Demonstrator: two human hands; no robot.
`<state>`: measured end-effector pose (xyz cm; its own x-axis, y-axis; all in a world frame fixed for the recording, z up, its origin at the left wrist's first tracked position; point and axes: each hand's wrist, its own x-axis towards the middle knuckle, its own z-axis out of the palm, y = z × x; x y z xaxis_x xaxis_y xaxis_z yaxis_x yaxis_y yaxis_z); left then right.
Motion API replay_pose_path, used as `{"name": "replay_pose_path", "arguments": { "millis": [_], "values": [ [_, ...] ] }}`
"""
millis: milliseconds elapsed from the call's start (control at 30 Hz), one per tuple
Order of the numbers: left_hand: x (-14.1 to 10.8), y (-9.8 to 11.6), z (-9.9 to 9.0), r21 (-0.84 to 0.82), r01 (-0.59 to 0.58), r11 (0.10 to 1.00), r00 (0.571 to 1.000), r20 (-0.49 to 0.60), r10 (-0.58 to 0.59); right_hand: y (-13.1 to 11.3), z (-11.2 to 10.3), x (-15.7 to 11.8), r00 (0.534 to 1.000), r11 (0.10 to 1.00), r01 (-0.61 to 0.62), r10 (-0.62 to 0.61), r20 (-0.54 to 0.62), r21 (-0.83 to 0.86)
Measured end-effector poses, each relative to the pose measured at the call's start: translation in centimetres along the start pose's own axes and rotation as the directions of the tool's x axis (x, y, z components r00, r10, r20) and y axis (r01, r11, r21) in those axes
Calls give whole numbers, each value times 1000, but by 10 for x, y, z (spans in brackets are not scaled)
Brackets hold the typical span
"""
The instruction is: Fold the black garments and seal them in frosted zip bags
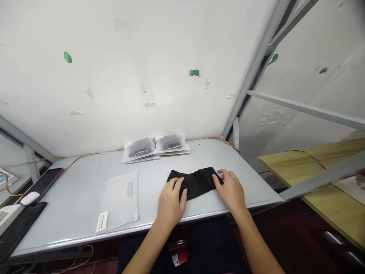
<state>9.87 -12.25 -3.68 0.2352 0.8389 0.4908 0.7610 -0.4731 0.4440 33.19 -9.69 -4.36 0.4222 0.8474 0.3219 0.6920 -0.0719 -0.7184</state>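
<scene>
A folded black cloth (196, 183) lies flat on the grey table (154, 190) near its front edge. My left hand (171, 199) rests on the cloth's left end, fingers apart. At the right end, my right hand (230, 189) touches the cloth with its fingers spread. To the left lies a translucent zip bag (121, 198) with a white label (102, 222) at its lower left corner. Behind the cloth, two stacks of bags with dark contents, a left one (140, 149) and a right one (172, 144), sit by the wall.
A white mouse (30, 198), a black keyboard-like item (47, 184) and a black pad (24, 228) are at the far left. Thin coloured wires run along the table's back. Right of the table stand a metal frame (310, 110) and a wooden board (322, 190).
</scene>
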Motion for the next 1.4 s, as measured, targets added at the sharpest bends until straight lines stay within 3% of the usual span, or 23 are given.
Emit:
{"name": "replay_pose_path", "arguments": {
  "millis": [167, 300, 467, 567, 633, 733, 833, 933, 1033, 1267, 1400],
  "values": [
    [0, -13, 8, 76, -32, 997, 996, 89, 25, -5, 3, -15, 960, 966, 257, -259, -108, -28],
    [-5, -27, -5, 64, -33, 997, 995, 91, 27, -24, 21, -29, 926, 920, 378, -376, 36, -100],
    [-13, -51, -33, 92, 43, 995, 995, 85, -51, -48, 49, -42, 932, 930, 354, -343, 115, -96],
    [-18, -64, -50, 131, 113, 985, 989, 78, -124, -62, 52, -41, 937, 945, 324, -328, 121, 50],
    [-20, -72, -61, 158, 150, 976, 984, 69, -163, -64, 48, -33, 956, 955, 242, -265, 128, 173],
    [-21, -82, -74, 186, 191, 964, 978, 52, -204, -49, 38, -13, 984, 965, 23, -69, 167, 263],
    [-18, -88, -82, 180, 213, 960, 973, 55, -226, -20, 27, 5, 983, 991, -43, 19, 181, 130],
    [-10, -89, -85, 148, 251, 956, 961, 75, -264, 1, 18, 13, 994, 999, 35, -39, 107, 39],
    [3, -89, -84, 87, 302, 949, 945, 101, -310, 1, 17, 15, 989, 984, 121, -130, 65, 127],
    [36, -97, -78, -52, 320, 946, 936, 171, -307, -19, 33, 37, 952, 952, 97, -173, 252, 290],
    [44, -97, -83, -139, 300, 944, 947, 160, -277, -19, 38, 52, 941, 929, 73, -184, 283, 362]
  ]
}}
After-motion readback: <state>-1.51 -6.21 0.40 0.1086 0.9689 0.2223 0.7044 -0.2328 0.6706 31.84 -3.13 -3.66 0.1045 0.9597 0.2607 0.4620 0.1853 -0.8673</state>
